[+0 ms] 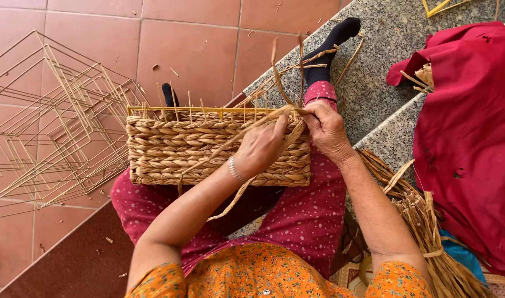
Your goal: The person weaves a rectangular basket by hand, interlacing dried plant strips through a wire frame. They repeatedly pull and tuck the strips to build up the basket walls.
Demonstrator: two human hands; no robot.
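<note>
A half-woven straw basket (208, 149) on a gold wire frame rests on my lap, its woven side facing up. My left hand (262, 144), with a silver bracelet at the wrist, lies on the basket's right part and pinches a long straw strand (219, 152) that crosses the weave. My right hand (327, 129) grips the basket's right top corner, closed on straw strands that stick upward there.
Several empty gold wire frames (54, 127) are stacked on the red tile floor at left. A bundle of loose straw (423, 221) lies at my right on the granite step (385, 33). Red cloth (467, 132) covers the right side.
</note>
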